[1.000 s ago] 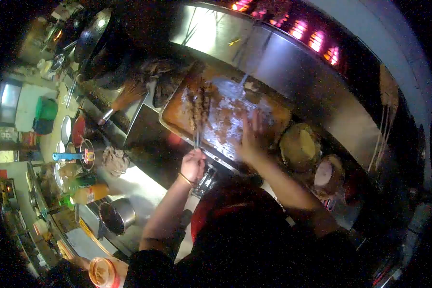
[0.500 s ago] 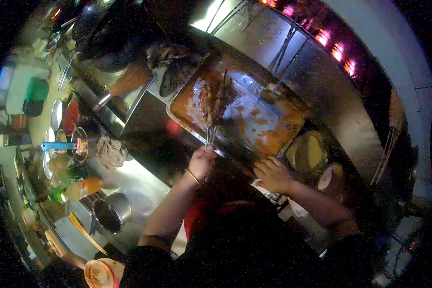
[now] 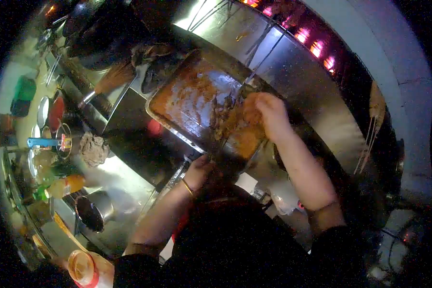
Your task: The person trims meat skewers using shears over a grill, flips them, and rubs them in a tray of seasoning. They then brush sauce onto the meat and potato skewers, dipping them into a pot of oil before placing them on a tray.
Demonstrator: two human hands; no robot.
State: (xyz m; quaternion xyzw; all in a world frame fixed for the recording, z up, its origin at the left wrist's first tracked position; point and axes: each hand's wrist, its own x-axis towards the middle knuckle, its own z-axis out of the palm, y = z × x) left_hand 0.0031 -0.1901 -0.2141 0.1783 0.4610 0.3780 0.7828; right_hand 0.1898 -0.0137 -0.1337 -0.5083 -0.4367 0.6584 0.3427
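My left hand (image 3: 200, 172), with a gold-coloured bangle at the wrist, is closed at the tray's near edge around the stick ends of a bunch of meat skewers (image 3: 222, 115). The meat lies low over the right half of a metal tray (image 3: 172, 130) smeared with orange-brown seasoning. Just right of the meat, my right hand (image 3: 268, 113) is over the tray with fingers bent and drawn together. Whatever is in those fingers is hidden. Orange seasoning (image 3: 245, 141) is heaped below it.
Lights or coals glow (image 3: 302, 34) along the far edge, beyond a steel surface (image 3: 317, 91) with thin skewers. To the left are a bristle brush (image 3: 114, 80), crumpled cloth (image 3: 94, 150), orange bottle (image 3: 68, 186), metal pot (image 3: 103, 207) and red-rimmed jar (image 3: 81, 270).
My right hand has moved from the tray's near right corner up over its right side. The skewers have shifted right and lower in the tray, and the view has swung slightly.
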